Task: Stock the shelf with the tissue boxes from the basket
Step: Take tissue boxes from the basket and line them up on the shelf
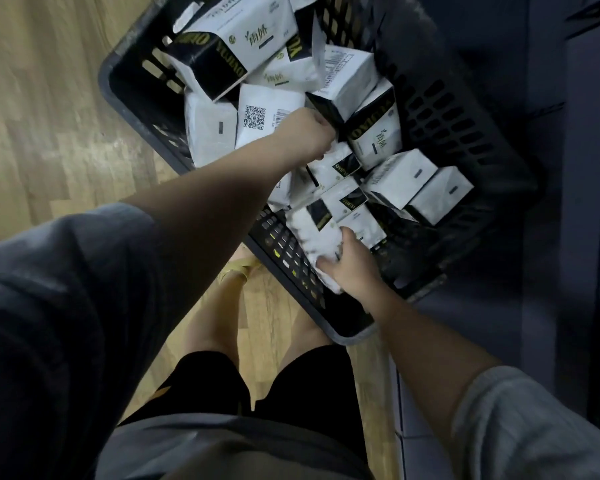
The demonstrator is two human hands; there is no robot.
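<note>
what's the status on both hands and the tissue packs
Left hand and right hand each grip a tissue pack in the basket. Nothing stocked yet. Nothing blocking.

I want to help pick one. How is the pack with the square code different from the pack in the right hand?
The pack with the square code lies flat among the others in the basket, untouched; the pack in the right hand is gripped by the right hand at the near wall. The first looks smooth, the second crumpled. Both are white.

Looks like a shop floor to me. A dark plastic basket [440,109] heaped with identical branded tissue packs [378,133] sits on wood-pattern flooring [49,116] beside blue-grey shelving [568,202].
</note>
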